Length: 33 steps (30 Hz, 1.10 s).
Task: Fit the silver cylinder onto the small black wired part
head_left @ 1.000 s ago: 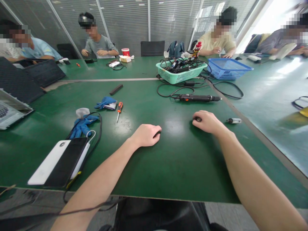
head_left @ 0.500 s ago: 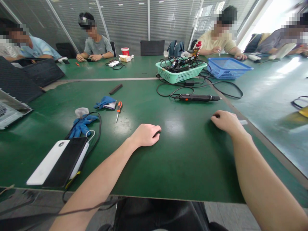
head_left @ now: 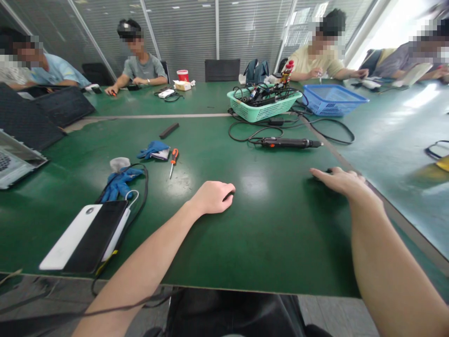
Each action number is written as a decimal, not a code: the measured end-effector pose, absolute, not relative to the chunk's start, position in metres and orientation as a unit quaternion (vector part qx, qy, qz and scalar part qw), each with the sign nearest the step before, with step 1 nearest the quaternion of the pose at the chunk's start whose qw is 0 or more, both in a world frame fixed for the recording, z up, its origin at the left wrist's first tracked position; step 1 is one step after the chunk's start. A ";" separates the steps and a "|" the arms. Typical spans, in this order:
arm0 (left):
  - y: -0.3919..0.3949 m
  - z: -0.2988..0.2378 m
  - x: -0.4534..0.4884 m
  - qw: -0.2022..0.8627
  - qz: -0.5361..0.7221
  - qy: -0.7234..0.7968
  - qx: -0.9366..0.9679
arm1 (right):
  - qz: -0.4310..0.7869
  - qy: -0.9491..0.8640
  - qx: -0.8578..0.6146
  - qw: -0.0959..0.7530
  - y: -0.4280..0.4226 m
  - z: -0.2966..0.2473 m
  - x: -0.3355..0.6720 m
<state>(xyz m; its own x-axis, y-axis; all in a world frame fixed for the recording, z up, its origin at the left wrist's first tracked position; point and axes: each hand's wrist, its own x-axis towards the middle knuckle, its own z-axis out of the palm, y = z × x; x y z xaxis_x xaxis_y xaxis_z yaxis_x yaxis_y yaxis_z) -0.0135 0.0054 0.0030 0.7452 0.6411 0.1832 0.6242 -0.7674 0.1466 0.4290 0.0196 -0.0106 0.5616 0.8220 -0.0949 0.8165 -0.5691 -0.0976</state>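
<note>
My left hand [head_left: 213, 196] rests on the green table [head_left: 266, 243] with its fingers curled into a loose fist. Between thumb and forefinger is a dark gap, and I see nothing held there. Farther right, my right hand [head_left: 342, 180] is opened out, thumb stretched to the left, low over the table beside a grey seam. Its other fingers are partly hidden behind the back of the hand, with a dark patch beneath them. Beyond it lies a black electric screwdriver [head_left: 289, 142] on a cable. An orange-handled screwdriver [head_left: 173, 159] lies ahead and left of my left hand.
Blue gloves [head_left: 119, 183], a white-and-black flat device [head_left: 82, 236] and a cable lie at left. A green basket [head_left: 257, 112] of cables and a blue basket [head_left: 333, 100] stand farther back. A dark bar [head_left: 169, 130] lies mid-table. Several people sit around the table.
My right hand has opened from a curled pose and shifted slightly right, covering a white strip that showed beside it. My left hand stays put. Across the table, a person's hand reaches an orange item.
</note>
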 end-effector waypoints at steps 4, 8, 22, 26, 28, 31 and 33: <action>0.006 0.003 -0.014 0.039 0.111 0.336 0.935 | 0.104 -0.436 -0.894 0.010 0.023 -0.007 0.409; 0.005 0.003 -0.014 0.039 0.113 0.340 0.933 | 0.095 -0.449 -0.889 0.009 0.021 0.001 0.390; 0.003 0.003 -0.013 0.043 0.123 0.364 0.922 | -0.003 -0.630 -0.775 0.058 0.005 -0.001 0.287; 0.001 0.005 -0.012 0.049 0.139 0.404 0.903 | -0.023 -0.757 -0.640 0.127 -0.011 -0.005 0.237; 0.000 0.006 -0.011 0.048 0.143 0.417 0.896 | -0.027 -0.793 -0.586 0.168 -0.019 -0.009 0.214; 0.000 0.007 -0.011 0.045 0.143 0.420 0.895 | 0.005 -0.831 -0.516 0.205 -0.029 -0.011 0.192; 0.001 0.008 -0.011 0.044 0.140 0.413 0.899 | 0.043 -0.845 -0.484 0.222 -0.031 -0.010 0.189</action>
<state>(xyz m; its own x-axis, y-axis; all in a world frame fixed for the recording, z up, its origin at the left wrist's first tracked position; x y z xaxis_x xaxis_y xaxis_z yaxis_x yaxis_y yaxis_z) -0.0108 0.0006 0.0077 0.6197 0.7546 0.2159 0.7301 -0.6551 0.1944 0.1892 -0.0312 -0.0105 -0.4331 0.8372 0.3341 0.7985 0.5283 -0.2887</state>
